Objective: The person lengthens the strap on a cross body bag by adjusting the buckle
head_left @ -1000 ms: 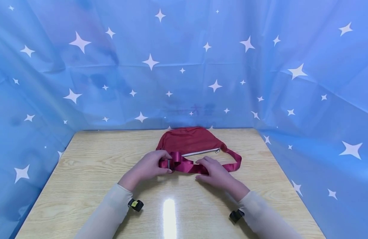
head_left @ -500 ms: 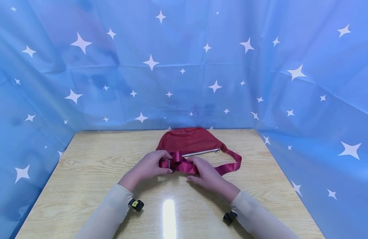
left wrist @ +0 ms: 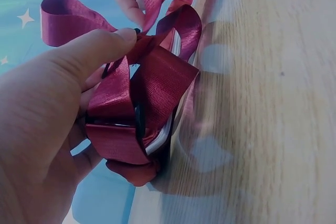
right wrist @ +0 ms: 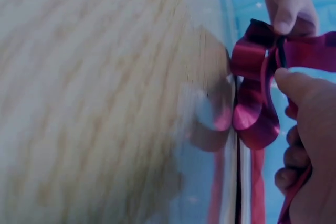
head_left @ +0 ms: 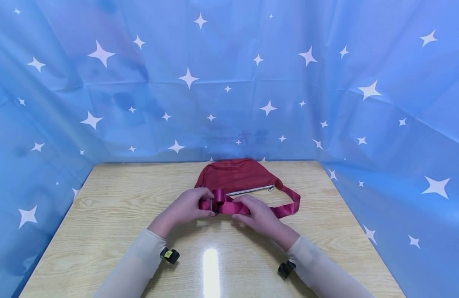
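A dark red waist bag (head_left: 237, 176) lies at the back of the table, its silver zipper (head_left: 252, 190) facing me. Its shiny red strap (head_left: 287, 209) loops out to the right and folds over itself in front. My left hand (head_left: 182, 207) pinches the strap by a dark slider buckle (head_left: 211, 205), with thumb and fingers around it. In the left wrist view, several loops of webbing (left wrist: 165, 85) hang below that thumb. My right hand (head_left: 261, 217) holds the strap just right of the buckle, thumb against curled fingers, as the right wrist view also shows.
The wooden table (head_left: 121, 198) ends at a blue curtain (head_left: 229, 103) with white stars, which stands behind and along both sides. A bright light reflection (head_left: 211, 273) lies near the front. Small dark cameras (head_left: 170, 255) sit at both wrists.
My right hand has slid left along the strap toward the buckle, and its thumb has drawn in against the strap. The left hand and the bag have stayed in place.
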Available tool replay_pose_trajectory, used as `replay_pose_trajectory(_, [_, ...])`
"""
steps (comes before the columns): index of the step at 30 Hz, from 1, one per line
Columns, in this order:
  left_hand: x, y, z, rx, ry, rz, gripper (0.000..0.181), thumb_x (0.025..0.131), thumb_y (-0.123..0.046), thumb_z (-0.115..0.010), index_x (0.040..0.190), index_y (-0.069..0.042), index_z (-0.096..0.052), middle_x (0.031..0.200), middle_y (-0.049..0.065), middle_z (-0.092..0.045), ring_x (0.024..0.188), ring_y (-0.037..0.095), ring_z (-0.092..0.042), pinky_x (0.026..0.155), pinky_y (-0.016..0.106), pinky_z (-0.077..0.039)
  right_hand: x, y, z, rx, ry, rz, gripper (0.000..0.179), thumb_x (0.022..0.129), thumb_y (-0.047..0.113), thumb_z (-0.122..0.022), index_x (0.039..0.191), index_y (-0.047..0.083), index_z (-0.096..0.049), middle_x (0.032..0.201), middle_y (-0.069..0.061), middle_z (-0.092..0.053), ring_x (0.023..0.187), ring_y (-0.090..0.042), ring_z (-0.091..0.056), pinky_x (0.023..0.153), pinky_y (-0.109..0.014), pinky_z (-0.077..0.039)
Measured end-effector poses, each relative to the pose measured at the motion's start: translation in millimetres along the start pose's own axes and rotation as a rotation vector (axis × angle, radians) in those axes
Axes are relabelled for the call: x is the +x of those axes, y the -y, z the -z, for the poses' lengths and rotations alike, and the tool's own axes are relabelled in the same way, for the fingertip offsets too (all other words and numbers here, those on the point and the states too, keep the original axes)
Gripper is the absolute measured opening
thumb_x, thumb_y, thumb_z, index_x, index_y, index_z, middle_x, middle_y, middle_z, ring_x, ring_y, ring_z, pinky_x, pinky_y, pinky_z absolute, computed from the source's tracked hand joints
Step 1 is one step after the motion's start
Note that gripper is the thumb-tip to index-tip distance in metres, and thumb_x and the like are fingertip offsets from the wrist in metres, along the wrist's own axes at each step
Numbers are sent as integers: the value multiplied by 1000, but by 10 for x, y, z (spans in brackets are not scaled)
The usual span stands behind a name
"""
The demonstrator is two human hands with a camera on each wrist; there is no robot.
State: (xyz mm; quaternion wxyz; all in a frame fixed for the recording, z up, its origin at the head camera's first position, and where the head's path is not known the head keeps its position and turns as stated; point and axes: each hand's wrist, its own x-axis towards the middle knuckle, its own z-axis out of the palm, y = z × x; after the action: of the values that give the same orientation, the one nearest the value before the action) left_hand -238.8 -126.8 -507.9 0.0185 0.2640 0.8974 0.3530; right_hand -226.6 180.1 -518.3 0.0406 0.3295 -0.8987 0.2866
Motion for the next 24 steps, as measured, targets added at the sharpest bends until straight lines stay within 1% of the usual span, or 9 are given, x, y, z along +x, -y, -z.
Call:
replay_pose_trajectory(4, [4, -13, 1, -7, 6, 2, 43, 86, -29, -98, 119, -19, -72, 106, -9, -70, 97, 14, -63, 89, 40, -55, -14, -43, 29, 3, 10, -5, 41, 99, 34, -87, 136, 22, -72, 125, 7, -73, 102, -12, -66, 84, -34, -57])
replay_pose_trajectory(7, [3, -20, 2, -2, 4, 1, 43, 86, -29, -98, 119, -19, -73, 106, -9, -71, 98, 14, -64, 90, 40, -56, -34, -78, 64, 18, 29, -14, 41, 100, 35, -86, 136, 22, -73, 127, 6, -73, 109, -13, -68, 90, -37, -58])
replay_pose_trajectory(11, [-9, -23, 8, 6, -3, -2, 44, 86, -31, -98, 121, -18, -73, 110, -7, -73, 101, 14, -65, 92, 41, -56, -70, -132, 124, 32, 49, -28, 40, 100, 35, -86, 136, 21, -74, 130, 5, -74, 120, -17, -69, 100, -44, -58])
replay_pose_trajectory(13, [-16, -22, 12, 6, -4, 0, 44, 87, -31, -98, 121, -18, -74, 111, -7, -73, 101, 14, -65, 92, 41, -56, -87, -166, 154, 34, 56, -28, 40, 100, 35, -86, 135, 20, -74, 130, 5, -74, 121, -17, -69, 102, -45, -58])
replay_pose_trajectory(18, [-32, -7, 26, -6, -10, 2, 42, 88, -30, -97, 121, -19, -75, 111, -7, -74, 100, 13, -65, 90, 40, -56, -128, -250, 217, 45, 69, -21, 39, 100, 35, -86, 134, 21, -75, 128, 7, -74, 115, -14, -68, 98, -42, -58])
replay_pose_trajectory(24, [-46, 12, 53, -13, -17, 6, 42, 88, -29, -97, 122, -17, -75, 114, -5, -74, 103, 15, -67, 93, 42, -57, -187, -336, 281, 44, 84, -38, 38, 101, 37, -85, 135, 22, -74, 128, 8, -74, 117, -14, -68, 98, -42, -57])
